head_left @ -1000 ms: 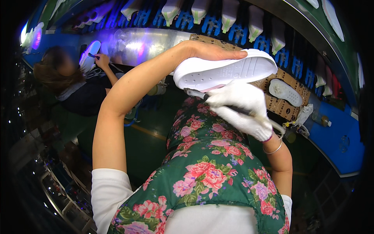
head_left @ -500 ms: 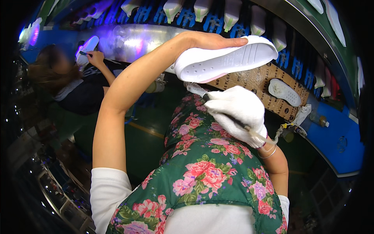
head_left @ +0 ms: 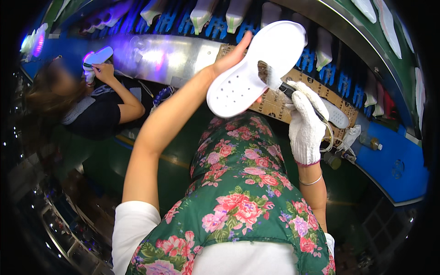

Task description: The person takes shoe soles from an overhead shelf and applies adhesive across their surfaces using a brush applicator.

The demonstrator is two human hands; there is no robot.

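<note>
A white shoe sole (head_left: 238, 85) with a cluster of small holes at its near end is held up in my bare left hand (head_left: 229, 58). The fingers show along its left edge, and fingertips show under its right side. My right hand (head_left: 306, 114), in a white knitted glove, is closed around the dark handle of a brush (head_left: 275, 81). The bristles reach over the right edge of the sole and appear to touch its surface. A thin pale tube trails from the handle past the glove.
Brown printed cardboard (head_left: 270, 103) covers the bench behind, with another white sole (head_left: 337, 114) on it. Several shoes hang on blue clamps (head_left: 215, 30) along the back. A small bottle (head_left: 373, 143) lies on the blue surface at right. A co-worker (head_left: 101, 98) works at left.
The sole has turned from nearly level to steeply slanted, its other face now showing. My right hand has risen from my lap, bringing the brush up to the sole.
</note>
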